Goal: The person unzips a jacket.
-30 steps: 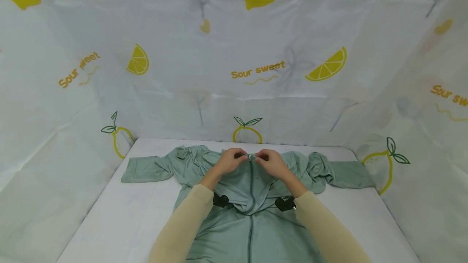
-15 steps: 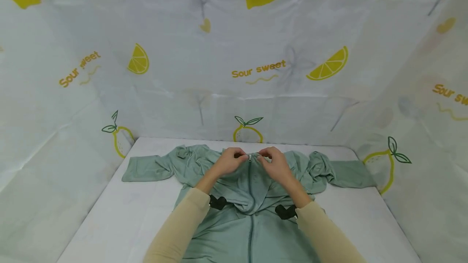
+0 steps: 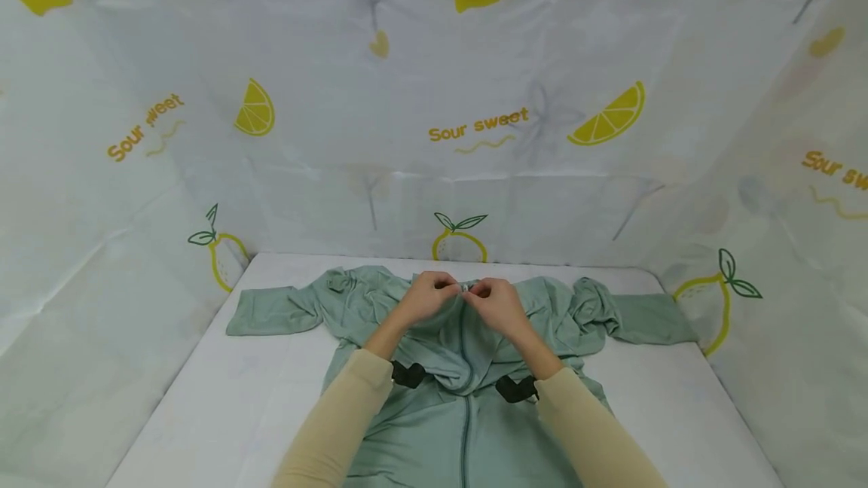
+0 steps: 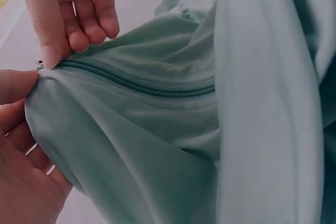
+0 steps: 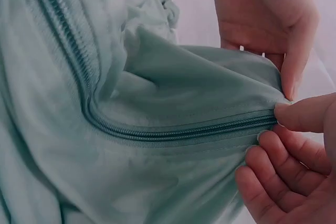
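On the left of the head view, the backdrop (image 3: 61, 269) bears one of three "Sour sweet" letterings (image 3: 145, 129), one of two lemon slices (image 3: 255, 109) and one of three outlined lemons. Next, on one white table (image 3: 197, 405), lies a pale green garment (image 3: 515, 435) with one zip (image 3: 466, 435), its body toward the person and its two sleeves spread sideways; the first sleeve (image 3: 271, 312) ends flat near the table's left edge. Two beige cuffs reach in over it, each with one black device at the wrist. The left hand (image 3: 425, 298) pinches the garment's raised far edge between thumb and fingers, just left of the zip's top. Between the two hands shows one small metal slider (image 4: 40, 64), and the zip runs from there toward the person, dipping through one fold. The right hand (image 3: 502, 309) pinches at the zip's top end, thumb against finger, its other fingers loosely bent. Farther right lie a bunched shoulder and the second sleeve (image 3: 654, 318), flat along the table's right side.
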